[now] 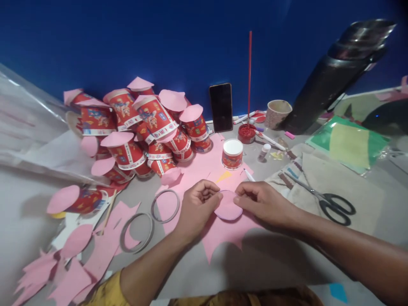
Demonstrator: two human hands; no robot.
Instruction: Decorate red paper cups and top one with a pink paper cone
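Observation:
Between both hands is a round pink paper disc (228, 209) with a dark line along its edge. My left hand (200, 206) pinches its left edge between thumb and fingers. At the opposite edge, my right hand (256, 202) grips it the same way. Under the disc lies a larger pink paper sheet (210, 244) with curved cut-outs along its near side. Just beyond the hands stands a red paper cup (232, 155), its white base facing up. A white pen (249, 175) lies behind my right hand.
Red cups with pink paper tops (153, 114) are piled at the back left. Two grey rings (137, 233) and pink scraps (75, 280) lie left. Black-handled scissors (336, 208) rest right. A phone (221, 108), a glue stick (264, 153) and a black flask (334, 80) stand at the back.

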